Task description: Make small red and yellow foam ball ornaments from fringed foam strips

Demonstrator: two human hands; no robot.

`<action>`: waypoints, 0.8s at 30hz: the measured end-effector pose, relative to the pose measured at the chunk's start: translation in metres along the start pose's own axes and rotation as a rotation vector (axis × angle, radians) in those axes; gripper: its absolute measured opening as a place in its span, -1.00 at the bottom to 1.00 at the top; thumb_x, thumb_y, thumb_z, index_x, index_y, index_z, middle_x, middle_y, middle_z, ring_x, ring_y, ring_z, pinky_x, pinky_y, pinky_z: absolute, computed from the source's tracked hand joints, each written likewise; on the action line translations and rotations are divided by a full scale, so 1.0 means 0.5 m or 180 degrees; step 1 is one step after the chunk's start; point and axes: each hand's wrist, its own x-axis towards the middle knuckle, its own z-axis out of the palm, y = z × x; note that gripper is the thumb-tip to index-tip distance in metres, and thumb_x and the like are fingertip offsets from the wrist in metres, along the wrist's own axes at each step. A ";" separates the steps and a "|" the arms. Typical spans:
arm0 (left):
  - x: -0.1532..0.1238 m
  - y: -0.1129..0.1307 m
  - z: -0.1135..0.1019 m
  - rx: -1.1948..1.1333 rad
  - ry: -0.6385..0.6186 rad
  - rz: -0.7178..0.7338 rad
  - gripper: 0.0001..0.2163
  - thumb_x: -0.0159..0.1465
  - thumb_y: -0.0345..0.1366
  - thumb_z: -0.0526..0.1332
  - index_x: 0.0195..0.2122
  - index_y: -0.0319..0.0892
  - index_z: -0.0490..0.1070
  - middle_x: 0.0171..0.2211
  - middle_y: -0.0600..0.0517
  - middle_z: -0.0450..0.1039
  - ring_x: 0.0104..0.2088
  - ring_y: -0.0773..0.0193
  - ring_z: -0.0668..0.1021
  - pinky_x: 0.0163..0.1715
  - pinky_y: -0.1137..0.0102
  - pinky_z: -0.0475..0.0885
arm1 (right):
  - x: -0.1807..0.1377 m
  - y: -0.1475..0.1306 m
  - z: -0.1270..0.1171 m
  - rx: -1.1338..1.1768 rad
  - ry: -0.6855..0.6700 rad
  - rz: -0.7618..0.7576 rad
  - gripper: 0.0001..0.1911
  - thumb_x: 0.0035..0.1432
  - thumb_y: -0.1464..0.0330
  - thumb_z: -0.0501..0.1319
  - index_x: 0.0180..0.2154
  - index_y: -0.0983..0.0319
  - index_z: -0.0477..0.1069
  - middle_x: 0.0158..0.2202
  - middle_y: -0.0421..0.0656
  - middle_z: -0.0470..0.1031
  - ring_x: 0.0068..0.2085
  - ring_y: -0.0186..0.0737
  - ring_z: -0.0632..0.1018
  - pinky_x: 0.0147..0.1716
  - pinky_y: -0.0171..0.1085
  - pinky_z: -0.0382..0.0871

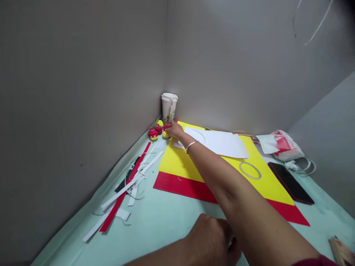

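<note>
My right hand (176,131) stretches across to the back corner of the table, its fingers closed on a small red and yellow round figure (167,126). Several similar figures, among them a red and yellow one (153,134), stand right beside it. Behind them is a white lidded paper cup (169,107). My left hand (208,238) is curled closed near the front, below my right forearm; whatever its fingers hold is hidden. Under the right arm lie a white paper sheet (229,144), a yellow sheet (177,162) and a red sheet (183,187).
Red, white and black strips (133,181) lie piled on the left with thin cord. A pale ring (250,170) rests on the yellow sheet. A dark phone (290,183) and a red and white bag (285,146) are at right. Grey walls (111,74) enclose the corner.
</note>
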 end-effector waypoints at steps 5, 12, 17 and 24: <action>0.001 -0.003 0.009 0.0136 0.0016 0.0083 -0.90 0.21 -0.27 0.11 -0.42 -0.12 0.34 -0.48 0.10 0.56 -0.54 0.31 0.53 -0.60 0.47 0.15 | -0.019 -0.004 0.003 0.0114 0.0010 -0.0334 -0.71 0.29 0.28 0.21 0.00 0.27 0.38 -0.02 -0.07 0.45 -0.07 -0.12 0.53 -0.11 -0.06 0.47; 0.002 -0.011 0.018 0.0299 0.0018 0.0140 -0.87 0.21 -0.24 0.12 -0.46 -0.12 0.29 -0.45 0.10 0.58 -0.49 0.27 0.58 -0.60 0.45 0.17 | -0.041 -0.002 0.020 0.0196 0.0088 -0.0675 -0.66 0.29 0.27 0.21 0.05 0.26 0.35 0.04 -0.05 0.41 -0.05 -0.10 0.51 -0.09 -0.04 0.46; 0.004 -0.006 0.013 0.0270 -0.0063 0.0061 -0.89 0.22 -0.24 0.12 -0.40 -0.12 0.34 -0.42 0.08 0.59 -0.46 0.25 0.59 -0.57 0.46 0.21 | -0.046 -0.001 0.028 0.0111 -0.0024 -0.0557 -0.69 0.28 0.21 0.21 -0.05 0.28 0.41 -0.09 -0.09 0.50 -0.12 -0.15 0.54 -0.11 -0.08 0.45; 0.002 -0.004 0.011 0.0222 -0.0073 0.0119 -0.89 0.21 -0.25 0.13 -0.38 -0.12 0.40 -0.46 0.09 0.58 -0.55 0.30 0.53 -0.62 0.44 0.11 | -0.040 -0.024 0.016 -0.0100 0.0041 -0.0225 -0.63 0.29 0.13 0.17 -0.05 0.28 0.41 -0.08 -0.07 0.49 -0.10 -0.13 0.54 -0.10 -0.06 0.44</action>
